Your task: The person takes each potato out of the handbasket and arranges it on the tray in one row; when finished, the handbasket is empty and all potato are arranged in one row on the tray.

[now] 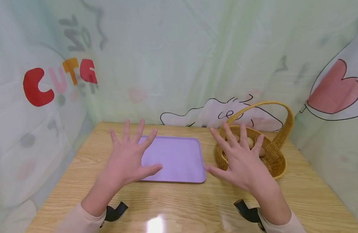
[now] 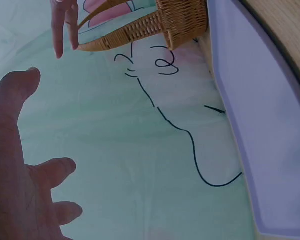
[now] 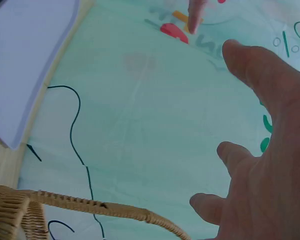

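Both hands are held up with fingers spread wide and nothing in them. The left hand (image 1: 127, 158) overlaps the left end of a flat purple tray (image 1: 176, 158) in the head view. In front of a woven basket (image 1: 276, 158) on the right, the right hand (image 1: 243, 158) hides part of its near side. Several round, pale brown things (image 1: 250, 142), egg-like in look, lie inside the basket, partly covered by the fingers. The basket's tall arched handle (image 1: 289, 119) rises above it. The left wrist view also shows the tray (image 2: 275, 110) beside the spread left hand (image 2: 20, 165).
A wooden table (image 1: 179, 207) carries the tray and basket. Behind and at both sides hangs a pale printed curtain (image 1: 167, 58) with letters and cartoon drawings. Dark curved mounts (image 1: 116, 212) sit at both wrists, by the light sleeves.
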